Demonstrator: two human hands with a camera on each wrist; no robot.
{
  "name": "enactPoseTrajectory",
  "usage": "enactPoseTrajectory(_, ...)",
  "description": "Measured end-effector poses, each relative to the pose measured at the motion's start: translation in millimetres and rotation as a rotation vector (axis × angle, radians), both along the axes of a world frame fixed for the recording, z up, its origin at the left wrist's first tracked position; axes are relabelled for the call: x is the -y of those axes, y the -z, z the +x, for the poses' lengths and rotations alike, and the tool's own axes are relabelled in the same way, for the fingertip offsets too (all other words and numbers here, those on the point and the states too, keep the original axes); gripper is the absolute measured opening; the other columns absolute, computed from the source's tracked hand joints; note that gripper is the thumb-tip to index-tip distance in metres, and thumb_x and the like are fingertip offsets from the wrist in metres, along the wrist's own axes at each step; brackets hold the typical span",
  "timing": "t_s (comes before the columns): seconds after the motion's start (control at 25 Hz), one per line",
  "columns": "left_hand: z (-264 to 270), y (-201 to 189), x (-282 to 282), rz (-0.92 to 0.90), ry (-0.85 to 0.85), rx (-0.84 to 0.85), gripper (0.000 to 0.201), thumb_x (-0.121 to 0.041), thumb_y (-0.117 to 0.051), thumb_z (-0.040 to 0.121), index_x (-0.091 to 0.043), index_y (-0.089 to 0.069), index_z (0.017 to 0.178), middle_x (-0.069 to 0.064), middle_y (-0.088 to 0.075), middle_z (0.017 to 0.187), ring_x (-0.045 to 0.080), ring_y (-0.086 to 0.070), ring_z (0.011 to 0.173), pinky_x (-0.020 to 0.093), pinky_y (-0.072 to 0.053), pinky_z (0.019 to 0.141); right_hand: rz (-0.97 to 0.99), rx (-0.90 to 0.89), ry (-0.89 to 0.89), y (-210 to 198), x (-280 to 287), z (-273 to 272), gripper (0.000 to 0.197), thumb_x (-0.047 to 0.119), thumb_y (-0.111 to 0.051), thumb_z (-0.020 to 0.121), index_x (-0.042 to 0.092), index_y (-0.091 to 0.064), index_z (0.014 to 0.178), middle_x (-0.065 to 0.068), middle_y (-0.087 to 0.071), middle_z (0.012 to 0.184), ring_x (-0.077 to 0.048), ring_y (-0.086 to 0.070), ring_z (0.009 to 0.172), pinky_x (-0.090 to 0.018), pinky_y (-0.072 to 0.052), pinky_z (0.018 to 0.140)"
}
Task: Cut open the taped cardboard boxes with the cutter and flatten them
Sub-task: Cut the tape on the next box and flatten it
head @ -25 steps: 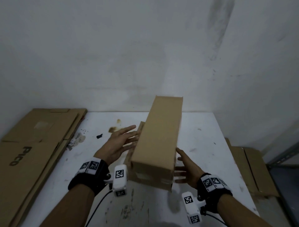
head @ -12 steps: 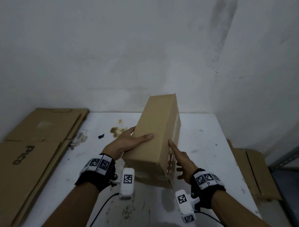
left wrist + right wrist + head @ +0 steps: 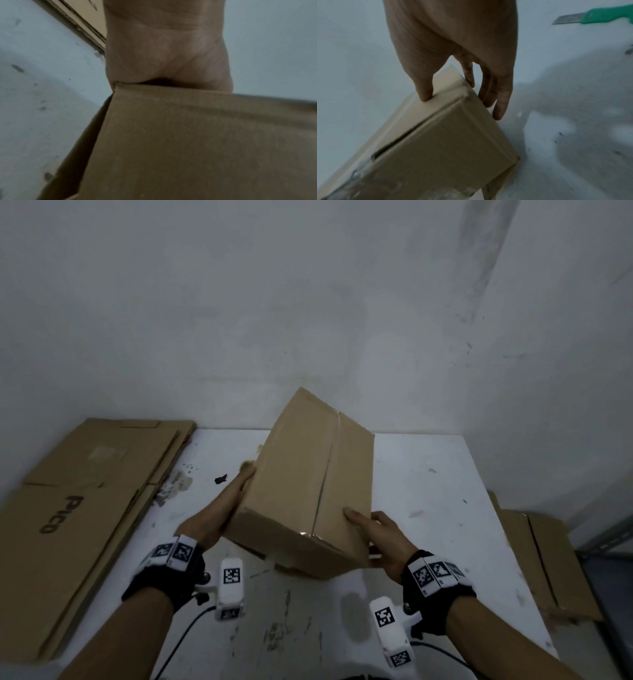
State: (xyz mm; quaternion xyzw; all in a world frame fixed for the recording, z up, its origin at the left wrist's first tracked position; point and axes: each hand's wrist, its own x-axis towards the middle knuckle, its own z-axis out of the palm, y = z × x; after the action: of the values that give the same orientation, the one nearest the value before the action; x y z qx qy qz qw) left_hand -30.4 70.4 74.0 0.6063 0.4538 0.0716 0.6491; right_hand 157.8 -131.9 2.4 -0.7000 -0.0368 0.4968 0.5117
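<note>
One box (image 3: 308, 491) held by two hands; one cutter (image 3: 597, 16) on table (image 3: 428, 491)

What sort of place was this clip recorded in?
Probably a bare storeroom or packing corner, not a home. A stained white table stands against a scuffed wall, flattened cardboard lies stacked at both sides, and a green cutter lies out while both hands hold a box.

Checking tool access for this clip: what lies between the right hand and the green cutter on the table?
Only bare white table lies between the right hand, holding the box, and the cutter. Only the right wrist view shows this.
</note>
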Motion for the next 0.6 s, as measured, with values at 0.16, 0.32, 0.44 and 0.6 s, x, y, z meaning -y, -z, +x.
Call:
enactPoseTrajectory(0.16, 4.8, 19.8, 17.9, -0.169, -0.077, 0.150, 0.046, -0.069, -0.036, 0.092, -0.044, -0.073, 0.105, -0.007, -0.075, 0.110, 0.012, -0.071, 0.101, 0.039, -0.051, 0.092, 0.029, 0.122, 0.033, -18.6, 7.7, 9.6, 0.054, 0.054, -0.076, 0.080, 0.023, -0.052, 0.116, -0.003, -0.066, 0.111, -0.024, -0.066, 0.098, -0.043, -0.059, 0.076)
enactPoseTrajectory(0.32, 13.7, 45.6, 23.9, -0.307, -0.140, 0.107, 0.058, -0.065, -0.042, 0.093, -0.020, -0.070, 0.116, 0.012, -0.075, 0.108, 0.031, -0.069, 0.099, 0.043, -0.052, 0.090, 0.007, 0.203, 0.049, -23.2, 19.1, 14.4, 0.050, 0.050, -0.075, 0.082, 0.024, -0.050, 0.116, -0.002, -0.066, 0.109, -0.021, -0.067, 0.092, -0.036, -0.057, 0.066)
enactPoseTrajectory(0.44, 18.7, 59.9, 27.9, -0.337, -0.179, 0.116, 0.055, -0.056, -0.044, 0.094, -0.012, -0.069, 0.115, 0.017, -0.074, 0.106, 0.033, -0.067, 0.097, 0.043, -0.051, 0.091, -0.020, 0.229, 0.055, -12.2, 25.4, 11.6, 0.046, 0.047, -0.075, 0.084, 0.027, -0.050, 0.116, -0.004, -0.068, 0.107, -0.022, -0.068, 0.091, -0.041, -0.060, 0.072)
enactPoseTrajectory(0.6, 23.6, 59.9, 23.2, -0.285, -0.195, 0.123, 0.043, -0.052, -0.047, 0.097, -0.018, -0.067, 0.113, 0.013, -0.075, 0.106, 0.033, -0.067, 0.101, 0.047, -0.051, 0.095, -0.004, 0.217, 0.088, -5.8, 24.2, 11.2, 0.046, 0.046, -0.076, 0.083, 0.028, -0.050, 0.116, -0.005, -0.069, 0.104, -0.024, -0.068, 0.093, -0.048, -0.059, 0.083)
